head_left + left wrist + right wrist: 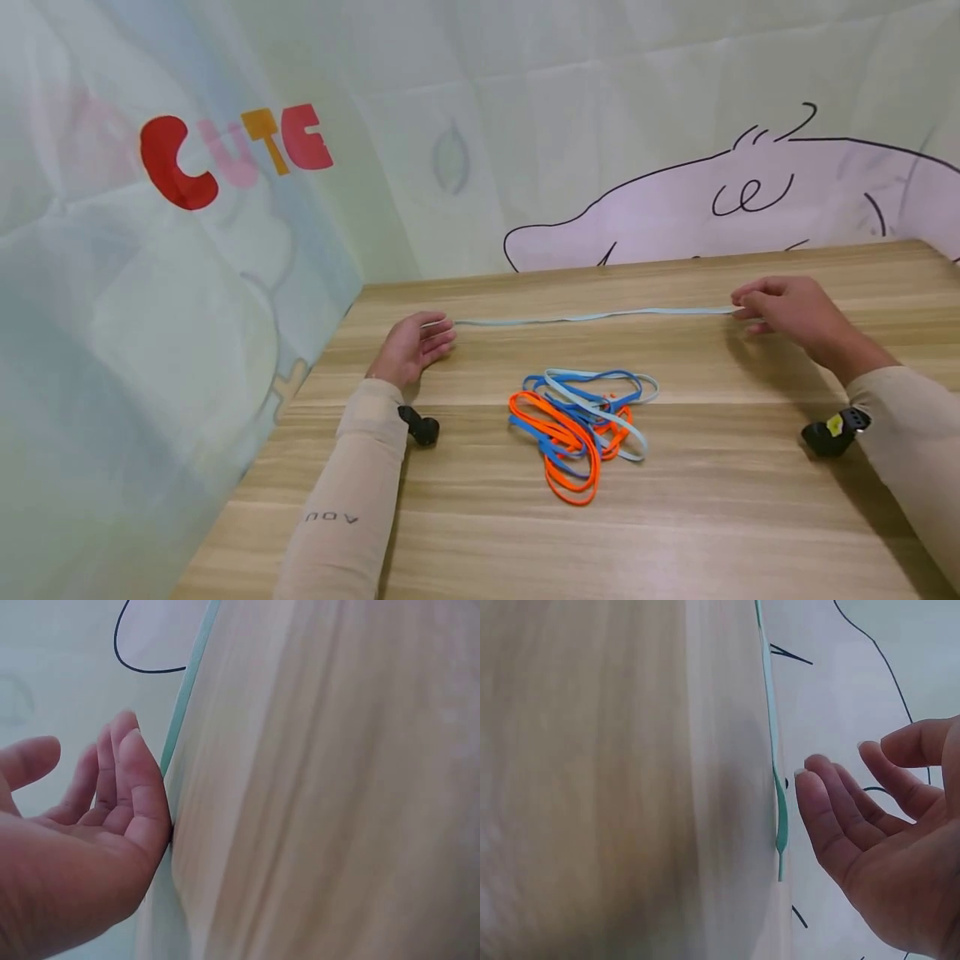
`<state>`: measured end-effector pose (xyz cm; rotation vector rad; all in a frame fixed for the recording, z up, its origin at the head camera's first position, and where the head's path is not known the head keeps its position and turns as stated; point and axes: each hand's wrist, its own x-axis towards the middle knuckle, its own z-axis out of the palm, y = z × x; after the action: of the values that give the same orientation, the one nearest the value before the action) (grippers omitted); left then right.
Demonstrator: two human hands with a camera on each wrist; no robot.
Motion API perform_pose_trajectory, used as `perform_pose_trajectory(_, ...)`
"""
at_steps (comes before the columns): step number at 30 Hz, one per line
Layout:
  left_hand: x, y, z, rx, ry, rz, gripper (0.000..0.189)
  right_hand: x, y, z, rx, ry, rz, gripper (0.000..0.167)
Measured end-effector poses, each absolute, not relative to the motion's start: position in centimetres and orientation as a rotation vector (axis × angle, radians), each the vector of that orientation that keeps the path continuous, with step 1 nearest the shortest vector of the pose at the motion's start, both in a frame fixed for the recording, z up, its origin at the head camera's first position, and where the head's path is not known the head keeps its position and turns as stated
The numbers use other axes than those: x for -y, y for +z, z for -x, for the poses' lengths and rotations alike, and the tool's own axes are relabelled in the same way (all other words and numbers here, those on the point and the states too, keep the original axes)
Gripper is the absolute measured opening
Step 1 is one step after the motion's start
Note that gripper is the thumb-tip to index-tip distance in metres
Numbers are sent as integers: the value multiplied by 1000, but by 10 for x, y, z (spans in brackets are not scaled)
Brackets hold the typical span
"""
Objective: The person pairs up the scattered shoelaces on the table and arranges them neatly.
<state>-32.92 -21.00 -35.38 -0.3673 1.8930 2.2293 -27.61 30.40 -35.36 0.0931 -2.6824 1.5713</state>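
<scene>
Arms (341, 492) spread, reaching forward; left grip (415, 346) relaxed, fingers (146, 780) gently curved; right grip (798, 315) loosely bent.

Cannot see left end of pale strip (675, 311) behind left hand (414, 346), left of centre in head view. Lose strip at top edge in both wrist views. Cannot count strands in tangle (572, 427), lower centre. Note left sleeve (345, 500) cropped at bottom, bench (360, 787) grain blurred in wrist views.
</scene>
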Motion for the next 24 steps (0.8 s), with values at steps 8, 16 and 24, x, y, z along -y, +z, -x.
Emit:
perform_pose_trajectory(8, 197, -354, 327, -1954, 2178, 301, 44, -289, -350, 272, 2715, 1566, -140, 40)
perform_pose_trajectory(16, 187, -354, 326, -2001, 2127, 205, 44, -264, -346, 271, 2776, 1551, -207, 36)
perform_pose_trajectory(24, 173, -348, 321, -2216, 1906, -29, 44, -251, -351, 271, 2859, 1579, -278, 34)
